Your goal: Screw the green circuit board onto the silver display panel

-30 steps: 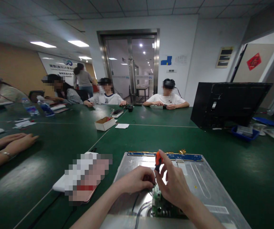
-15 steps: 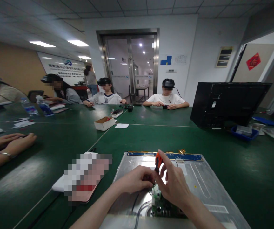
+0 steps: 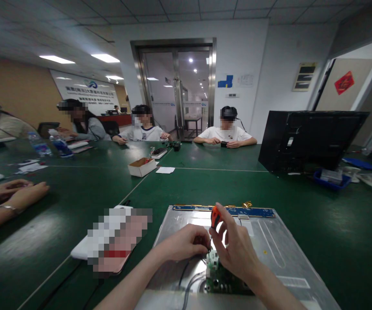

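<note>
A screwdriver with an orange and black handle [image 3: 216, 216] stands nearly upright, its tip pointing down at the top edge of a green circuit board [image 3: 218, 275]. My right hand [image 3: 239, 247] is closed on it, the index finger along the handle's top. Beside the shaft, my left hand [image 3: 187, 242] is closed, fingertips pinched low by the board's corner; what they grip is hidden. The board lies on a flat silver metal panel [image 3: 289, 249] with a blue circuit strip [image 3: 257, 212] along its far edge. Dark cables [image 3: 190, 286] run from near the board toward me.
Left of the panel lie a white object [image 3: 82, 247] and a pink phone-like object [image 3: 121, 258], both partly blurred. A small open box [image 3: 142, 167] sits farther back. A black monitor [image 3: 308, 140] and blue tray [image 3: 332, 180] stand right. Another person's hands [image 3: 27, 196] rest left; several people sit around the green table.
My right fingers have shifted slightly around the screwdriver handle, whose orange side shows more. My left hand stays in place. A standing person in the background is out of sight.
</note>
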Motion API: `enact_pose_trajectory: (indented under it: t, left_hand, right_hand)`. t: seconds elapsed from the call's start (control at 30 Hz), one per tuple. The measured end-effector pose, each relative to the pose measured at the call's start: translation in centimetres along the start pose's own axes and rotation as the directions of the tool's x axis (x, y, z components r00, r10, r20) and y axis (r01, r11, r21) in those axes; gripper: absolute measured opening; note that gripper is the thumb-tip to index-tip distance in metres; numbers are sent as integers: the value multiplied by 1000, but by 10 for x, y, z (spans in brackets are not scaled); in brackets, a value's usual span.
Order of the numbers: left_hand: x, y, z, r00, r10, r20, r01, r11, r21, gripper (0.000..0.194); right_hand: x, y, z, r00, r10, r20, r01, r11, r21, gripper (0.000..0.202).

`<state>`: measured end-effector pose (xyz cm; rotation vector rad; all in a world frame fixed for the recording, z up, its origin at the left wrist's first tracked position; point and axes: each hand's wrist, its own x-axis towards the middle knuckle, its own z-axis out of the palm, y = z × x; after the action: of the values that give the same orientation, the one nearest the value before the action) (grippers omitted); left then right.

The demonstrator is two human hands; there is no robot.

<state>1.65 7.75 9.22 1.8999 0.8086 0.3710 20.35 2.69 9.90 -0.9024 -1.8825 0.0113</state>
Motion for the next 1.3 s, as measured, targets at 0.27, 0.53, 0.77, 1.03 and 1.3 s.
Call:
enact_pose_trajectory:
  t: [0.27,0.53,0.77,1.03,1.3]
  left_hand:
    - [-1,0,0,1000,11,-11,-11,1000,19,11]
    - [0,-2,0,999,44,1,-44,999,-13,9]
    - [-1,0,0,999,42,14,-42,999,-14,12]
    - [-3,7,0,1000,4,-17,-4,1000,24,11]
    - [-2,6,0,1000,-3,-24,3,1000,1,11]
  right_hand:
    - [-1,2,3,1000,2,-13,-2,1000,-11,58]
    - [-2,2,1,1000,13,22,-13,1000,17,60]
    - [-2,2,1,999,25,26,-25,1000,17,61]
    - [-3,2,4,1000,17,-15,-17,1000,-16,57]
    - [-2,4,4,1000,17,-6,-17,999,-28,58]
